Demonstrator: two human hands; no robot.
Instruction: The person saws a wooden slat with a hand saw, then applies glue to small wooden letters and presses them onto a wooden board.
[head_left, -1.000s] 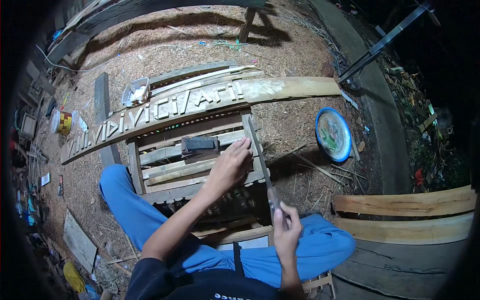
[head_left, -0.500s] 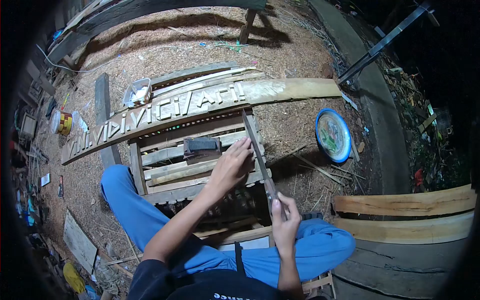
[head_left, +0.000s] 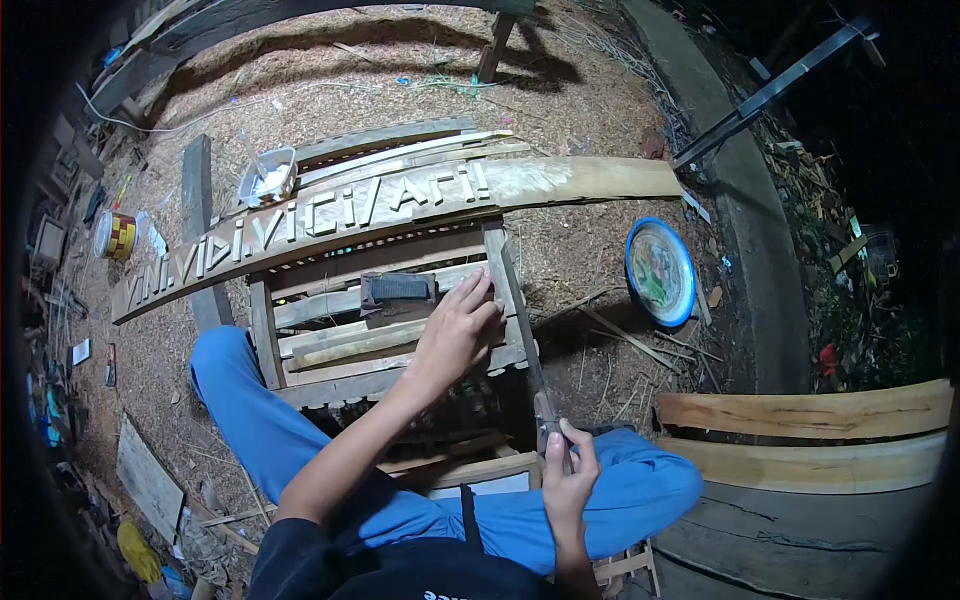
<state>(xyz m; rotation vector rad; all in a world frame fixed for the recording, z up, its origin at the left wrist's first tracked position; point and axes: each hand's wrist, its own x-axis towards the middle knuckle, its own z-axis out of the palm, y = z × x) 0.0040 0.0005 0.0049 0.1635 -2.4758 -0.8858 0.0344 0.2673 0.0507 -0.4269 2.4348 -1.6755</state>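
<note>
My right hand [head_left: 570,475] is wrapped round the handle of a long, narrow-bladed handsaw [head_left: 532,365], its blade pointing away from me along the right side of a slatted wooden bench [head_left: 262,330]. My left hand [head_left: 462,325] lies just left of the blade, over the bench's right edge, fingers bent and close together; whatever is under them is hidden. A dark block with a ribbed top [head_left: 398,290] rests on the slats left of that hand. Across the bench's far side lies a long board [head_left: 610,178] with raised wooden letters.
A white plastic tub [head_left: 268,178] stands behind the board. Right of the bench is a blue-rimmed round tray [head_left: 630,265]. Two planks [head_left: 800,412] lie at the right, and a red-yellow container [head_left: 117,237] is at the left. Wood shavings cover the ground.
The handsaw has slid back toward me, its handle lower now and in my right hand throughout. My left hand stays at the bench's right edge. The view has shifted slightly.
</note>
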